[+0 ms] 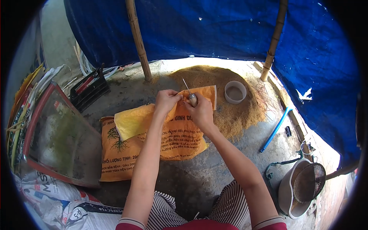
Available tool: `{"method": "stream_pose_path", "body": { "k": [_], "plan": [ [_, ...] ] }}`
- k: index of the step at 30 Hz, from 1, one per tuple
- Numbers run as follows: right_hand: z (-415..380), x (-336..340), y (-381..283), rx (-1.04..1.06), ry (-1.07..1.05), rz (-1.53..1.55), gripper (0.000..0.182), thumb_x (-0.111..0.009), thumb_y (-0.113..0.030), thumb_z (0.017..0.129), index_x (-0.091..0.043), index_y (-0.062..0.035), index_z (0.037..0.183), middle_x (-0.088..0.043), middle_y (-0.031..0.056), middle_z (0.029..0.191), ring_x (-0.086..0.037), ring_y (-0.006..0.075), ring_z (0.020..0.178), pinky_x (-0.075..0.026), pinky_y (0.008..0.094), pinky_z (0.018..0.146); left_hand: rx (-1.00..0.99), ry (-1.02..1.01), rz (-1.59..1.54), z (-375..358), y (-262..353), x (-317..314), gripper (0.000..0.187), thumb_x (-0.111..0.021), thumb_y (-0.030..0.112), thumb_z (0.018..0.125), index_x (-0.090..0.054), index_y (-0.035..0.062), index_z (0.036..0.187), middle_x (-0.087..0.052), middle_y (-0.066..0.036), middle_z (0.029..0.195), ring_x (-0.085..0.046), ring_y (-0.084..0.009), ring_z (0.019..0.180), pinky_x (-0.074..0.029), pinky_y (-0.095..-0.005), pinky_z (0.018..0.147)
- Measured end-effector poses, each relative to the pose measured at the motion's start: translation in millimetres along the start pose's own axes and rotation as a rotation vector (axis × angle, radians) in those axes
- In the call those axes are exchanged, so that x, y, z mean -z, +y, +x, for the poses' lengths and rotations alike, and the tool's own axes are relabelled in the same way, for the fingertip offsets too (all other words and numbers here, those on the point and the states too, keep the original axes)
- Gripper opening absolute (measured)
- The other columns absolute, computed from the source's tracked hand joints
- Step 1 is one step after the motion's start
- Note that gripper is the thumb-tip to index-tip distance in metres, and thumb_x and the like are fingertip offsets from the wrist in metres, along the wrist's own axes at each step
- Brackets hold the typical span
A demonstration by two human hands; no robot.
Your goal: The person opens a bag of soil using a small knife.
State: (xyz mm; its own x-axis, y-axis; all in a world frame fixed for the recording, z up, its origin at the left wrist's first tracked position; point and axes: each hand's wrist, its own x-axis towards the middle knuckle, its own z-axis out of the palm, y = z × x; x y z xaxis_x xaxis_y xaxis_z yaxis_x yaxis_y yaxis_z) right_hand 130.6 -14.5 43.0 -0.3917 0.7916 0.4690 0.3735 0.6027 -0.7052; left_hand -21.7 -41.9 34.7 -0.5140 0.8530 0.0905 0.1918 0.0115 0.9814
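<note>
An orange woven sack (182, 140) with dark printed lettering lies across the floor in front of me, its upper part bunched and folded over. My left hand (166, 101) is closed, pinching the gathered fabric near the top. Beside it, my right hand (202, 115) is closed around an awl (193, 100) with a pale wooden handle and a thin metal spike. The spike points up and slightly left, above the cloth. My two hands are close together, and the fingertips partly hide the gathered fabric.
Behind the sack is a heap of brown grain-like material (245, 111) with a white tub (235, 92) on it. A blue tube (276, 129) lies to the right, near a bucket (285, 191) and a round sieve (309, 183). A black crate (90, 92) and red-framed panel (57, 130) stand left.
</note>
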Motion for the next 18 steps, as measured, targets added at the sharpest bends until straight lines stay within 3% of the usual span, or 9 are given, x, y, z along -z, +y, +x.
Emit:
{"method": "stream_pose_path", "body": {
  "k": [4, 6, 7, 10, 13, 18],
  "plan": [
    [4, -5, 0, -0.108, -0.046, 0.138, 0.026, -0.070, -0.022, 0.077, -0.067, -0.0066, 0.098, -0.067, 0.0141, 0.077, -0.066, 0.0280, 0.070, -0.050, 0.0388, 0.064, -0.026, -0.022, 0.033, 5, -4, 6, 0.020, -0.071, 0.008, 0.079, -0.068, -0.0050, 0.094, -0.069, -0.010, 0.083, -0.063, -0.0125, 0.074, -0.048, -0.0238, 0.067],
    [9, 2, -5, -0.174, -0.157, 0.111, 0.024, -0.068, -0.019, 0.077, -0.069, -0.0087, 0.099, -0.067, 0.0124, 0.074, -0.066, 0.0229, 0.064, -0.051, 0.0360, 0.060, -0.047, -0.029, 0.010, 6, -7, 6, 0.020, -0.071, 0.009, 0.079, -0.067, -0.0053, 0.093, -0.069, -0.010, 0.084, -0.063, -0.0124, 0.075, -0.048, -0.0237, 0.067],
    [12, 11, -5, -0.282, -0.260, 0.073, 0.024, -0.066, -0.016, 0.077, -0.069, -0.0080, 0.100, -0.066, 0.0117, 0.070, -0.065, 0.0205, 0.056, -0.050, 0.0333, 0.051, -0.101, -0.020, 0.037, 7, -8, 5, 0.021, -0.072, 0.013, 0.078, -0.069, -0.0026, 0.092, -0.070, -0.011, 0.083, -0.065, -0.0136, 0.074, -0.049, -0.0256, 0.066],
    [16, 36, -5, -0.303, -0.367, -0.063, 0.024, -0.064, -0.013, 0.077, -0.068, -0.0046, 0.100, -0.065, 0.0121, 0.068, -0.062, 0.0181, 0.049, -0.049, 0.0300, 0.044, -0.166, -0.014, 0.136, 2, 4, 6, 0.022, -0.073, 0.019, 0.077, -0.071, 0.0023, 0.090, -0.071, -0.010, 0.082, -0.067, -0.0157, 0.074, -0.050, -0.0288, 0.064],
    [12, 49, 22, -0.261, -0.379, 0.062, 0.021, -0.061, -0.011, 0.081, -0.066, 0.0012, 0.097, -0.062, 0.0104, 0.061, -0.061, 0.0169, 0.047, -0.047, 0.0293, 0.041, -0.232, -0.004, 0.272, -9, 21, 2, 0.021, -0.073, 0.021, 0.076, -0.071, 0.0042, 0.089, -0.071, -0.010, 0.080, -0.067, -0.0175, 0.074, -0.050, -0.0302, 0.065],
    [20, 57, -9, -0.187, -0.363, 0.169, 0.021, -0.063, -0.015, 0.083, -0.064, 0.0049, 0.090, -0.059, 0.0091, 0.055, -0.058, 0.0163, 0.044, -0.045, 0.0293, 0.039, -0.329, 0.014, 0.414, -19, 42, 5, 0.020, -0.073, 0.023, 0.075, -0.072, 0.0054, 0.086, -0.069, -0.013, 0.078, -0.067, -0.0228, 0.074, -0.050, -0.0331, 0.068]
  ]
}}
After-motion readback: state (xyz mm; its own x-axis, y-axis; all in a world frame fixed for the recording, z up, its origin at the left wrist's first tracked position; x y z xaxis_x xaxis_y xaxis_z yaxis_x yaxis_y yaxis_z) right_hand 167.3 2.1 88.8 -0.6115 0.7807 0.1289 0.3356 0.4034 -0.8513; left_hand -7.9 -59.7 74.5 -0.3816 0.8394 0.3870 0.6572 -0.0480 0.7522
